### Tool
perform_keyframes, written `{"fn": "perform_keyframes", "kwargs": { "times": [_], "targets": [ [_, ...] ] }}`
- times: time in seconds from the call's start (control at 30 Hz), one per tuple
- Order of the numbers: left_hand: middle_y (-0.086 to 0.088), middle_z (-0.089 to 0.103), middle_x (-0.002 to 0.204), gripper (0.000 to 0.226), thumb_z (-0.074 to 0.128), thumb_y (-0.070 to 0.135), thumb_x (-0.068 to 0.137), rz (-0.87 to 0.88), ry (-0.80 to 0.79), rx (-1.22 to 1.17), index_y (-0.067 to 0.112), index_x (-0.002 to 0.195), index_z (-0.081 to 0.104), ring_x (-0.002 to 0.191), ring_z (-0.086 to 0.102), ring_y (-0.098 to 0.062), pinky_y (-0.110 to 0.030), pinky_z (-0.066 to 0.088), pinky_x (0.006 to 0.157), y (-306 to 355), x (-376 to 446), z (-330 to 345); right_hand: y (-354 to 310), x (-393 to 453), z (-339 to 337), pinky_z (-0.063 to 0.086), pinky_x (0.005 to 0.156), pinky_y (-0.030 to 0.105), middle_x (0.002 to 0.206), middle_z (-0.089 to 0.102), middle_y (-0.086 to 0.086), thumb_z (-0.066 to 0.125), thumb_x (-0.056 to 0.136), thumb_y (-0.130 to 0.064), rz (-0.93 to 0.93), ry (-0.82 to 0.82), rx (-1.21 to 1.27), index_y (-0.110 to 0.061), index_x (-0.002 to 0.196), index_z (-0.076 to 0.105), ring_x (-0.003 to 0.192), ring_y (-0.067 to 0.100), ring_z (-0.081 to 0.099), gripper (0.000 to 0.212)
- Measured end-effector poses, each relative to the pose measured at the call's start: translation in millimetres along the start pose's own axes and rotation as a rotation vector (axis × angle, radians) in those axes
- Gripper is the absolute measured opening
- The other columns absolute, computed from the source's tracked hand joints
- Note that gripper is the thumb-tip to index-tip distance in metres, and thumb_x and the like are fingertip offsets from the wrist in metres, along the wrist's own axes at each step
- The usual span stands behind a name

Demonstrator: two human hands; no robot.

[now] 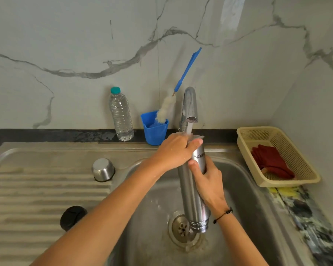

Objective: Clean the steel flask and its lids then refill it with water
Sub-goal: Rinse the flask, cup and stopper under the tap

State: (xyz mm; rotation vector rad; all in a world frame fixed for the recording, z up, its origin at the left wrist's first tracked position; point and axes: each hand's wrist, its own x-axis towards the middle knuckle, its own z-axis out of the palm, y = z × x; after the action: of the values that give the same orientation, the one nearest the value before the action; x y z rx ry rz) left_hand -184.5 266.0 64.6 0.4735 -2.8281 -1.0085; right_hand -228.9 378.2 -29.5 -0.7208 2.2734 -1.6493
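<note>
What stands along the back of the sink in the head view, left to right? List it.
Plastic water bottle → blue cup with the bottle brush leaning in it → tap, running onto the steel flask → beige basket holding a red cloth.

Flask (190,189) over sink (248,189), below tap (188,104).

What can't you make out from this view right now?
- Head view: steel flask end under the tap is covered by the left hand.
- The flask's mouth faces away, so its inside is unseen.
- Its printed name is partly hidden by the right hand.
</note>
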Motion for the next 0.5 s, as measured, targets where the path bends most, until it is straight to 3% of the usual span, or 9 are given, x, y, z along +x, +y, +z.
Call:
{"fn": "perform_keyframes", "kwargs": {
  "times": [0.07,0.17,0.23,0.3,0.37,0.43,0.5],
  "targets": [
    [-0.007,0.059,0.123,0.036,0.036,0.031,0.103,-0.034,0.014,-0.008,0.017,0.130,0.056,0.107,0.055,-0.016,-0.023,0.042,0.079,3.9,-3.5,0.8,0.5,1.3,-0.9,0.045,0.052,0.013,0.075,0.062,-0.006,0.055,0.074,-0.065,-0.004,0.025,-0.061,-0.025,0.100,0.053,0.062,0.005,0.059,0.048],
    [-0.011,0.064,0.097,0.024,0.043,0.015,0.100,-0.093,0.096,0.112,0.006,0.111,0.063,0.086,0.056,-0.017,-0.023,0.041,0.064,11.0,-3.6,4.3,3.2,0.8,1.9,0.046,0.054,0.019,0.074,0.061,-0.005,0.059,0.081,-0.053,0.020,0.048,-0.135,-0.020,0.101,0.053,0.062,0.010,0.059,0.039],
    [-0.010,0.060,0.091,0.017,0.047,0.011,0.097,-0.122,0.135,0.289,0.006,0.103,0.063,0.090,0.058,-0.023,-0.028,0.041,0.067,18.5,-3.0,7.6,3.7,-1.4,5.6,0.040,0.052,0.018,0.070,0.059,-0.008,0.058,0.079,-0.055,0.018,0.071,-0.177,-0.017,0.101,0.051,0.058,0.009,0.056,0.044],
    [-0.011,0.061,0.095,0.018,0.049,0.011,0.097,-0.126,0.151,0.533,0.005,0.109,0.061,0.093,0.061,-0.025,-0.031,0.043,0.068,29.4,-9.1,14.5,3.2,-3.3,8.9,0.034,0.050,0.017,0.066,0.055,-0.010,0.053,0.072,-0.061,-0.009,0.087,-0.214,-0.017,0.102,0.049,0.055,0.008,0.052,0.053],
    [-0.007,0.055,0.081,0.016,0.052,0.011,0.095,-0.102,0.159,0.810,0.008,0.105,0.064,0.079,0.060,-0.021,-0.030,0.040,0.058,41.9,-18.8,20.9,2.7,-2.5,9.0,0.031,0.049,0.018,0.065,0.051,-0.012,0.055,0.075,-0.050,-0.031,0.073,-0.274,-0.010,0.106,0.049,0.054,0.005,0.048,0.051],
    [-0.004,0.051,0.076,0.014,0.053,0.012,0.095,-0.078,0.187,0.929,0.009,0.101,0.065,0.072,0.056,-0.019,-0.029,0.038,0.055,46.2,-22.6,24.2,1.8,-1.4,7.3,0.033,0.051,0.021,0.067,0.051,-0.009,0.059,0.081,-0.038,-0.046,0.059,-0.335,-0.004,0.110,0.050,0.055,0.007,0.047,0.046],
    [-0.007,0.050,0.083,0.016,0.051,0.011,0.096,-0.089,0.174,0.841,0.006,0.108,0.060,0.080,0.054,-0.022,-0.031,0.038,0.061,42.4,-14.5,22.3,0.4,-2.1,5.2,0.038,0.055,0.025,0.072,0.057,-0.005,0.050,0.071,-0.058,-0.068,0.087,-0.299,-0.008,0.110,0.050,0.059,0.013,0.053,0.063]
  ]
}}
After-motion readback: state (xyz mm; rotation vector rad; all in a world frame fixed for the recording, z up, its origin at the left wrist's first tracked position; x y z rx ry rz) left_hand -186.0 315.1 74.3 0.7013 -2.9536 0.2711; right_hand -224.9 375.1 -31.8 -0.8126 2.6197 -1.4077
